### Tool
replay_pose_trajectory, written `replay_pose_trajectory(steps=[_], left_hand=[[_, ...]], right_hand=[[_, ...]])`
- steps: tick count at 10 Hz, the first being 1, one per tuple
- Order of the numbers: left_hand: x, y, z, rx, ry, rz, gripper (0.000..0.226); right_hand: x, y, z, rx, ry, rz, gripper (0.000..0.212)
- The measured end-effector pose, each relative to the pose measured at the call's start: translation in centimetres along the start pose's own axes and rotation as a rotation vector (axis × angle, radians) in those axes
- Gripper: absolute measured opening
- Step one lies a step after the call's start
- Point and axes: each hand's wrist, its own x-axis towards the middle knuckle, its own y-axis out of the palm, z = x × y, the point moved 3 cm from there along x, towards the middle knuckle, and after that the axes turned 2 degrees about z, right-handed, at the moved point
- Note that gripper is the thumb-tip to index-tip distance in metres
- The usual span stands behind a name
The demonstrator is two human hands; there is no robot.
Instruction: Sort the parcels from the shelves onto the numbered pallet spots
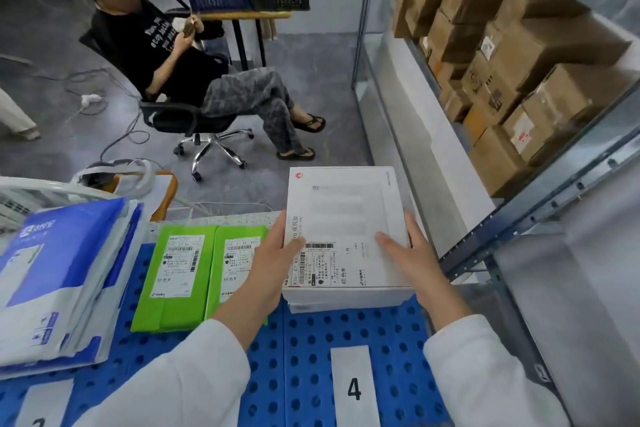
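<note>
Blue perforated pallet [311, 357] underfoot, paper label "4" [354, 388] near front. White box [346, 211] flat over spot behind label, clasped at both sides: left grip [277, 253] on left edge, thumb on top; right grip [408, 253] likewise on right edge. Green parcels [180, 270] just left. Cardboard boxes [502, 62] on shelf at right.

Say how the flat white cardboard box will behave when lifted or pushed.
The flat white cardboard box looks rigid: straight edges between left hand and right hand. Probably light, gripped only at its sides. Low and wide, so unlikely to tip; may slide on the blue perforated pallet.
</note>
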Motion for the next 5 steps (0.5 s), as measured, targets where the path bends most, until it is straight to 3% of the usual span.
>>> replay_pose_trajectory(steps=[3, 4, 5], left_hand=[[-0.5, -1.4, -0.6, 0.013, 0.026, -0.088, 0.047], [-0.8, -2.0, -1.4, 0.128, 0.059, -0.080, 0.042], [-1.2, -2.7, -1.8, 0.295, 0.087, -0.078, 0.040]], right_hand=[[-0.3, -0.2, 0.1, -0.058, -0.018, -0.003, 0.056], [-0.7, -0.3, 0.6, -0.116, -0.045, -0.055, 0.055], [-1.6, -0.4, 1.8, -0.217, -0.189, -0.170, 0.067]])
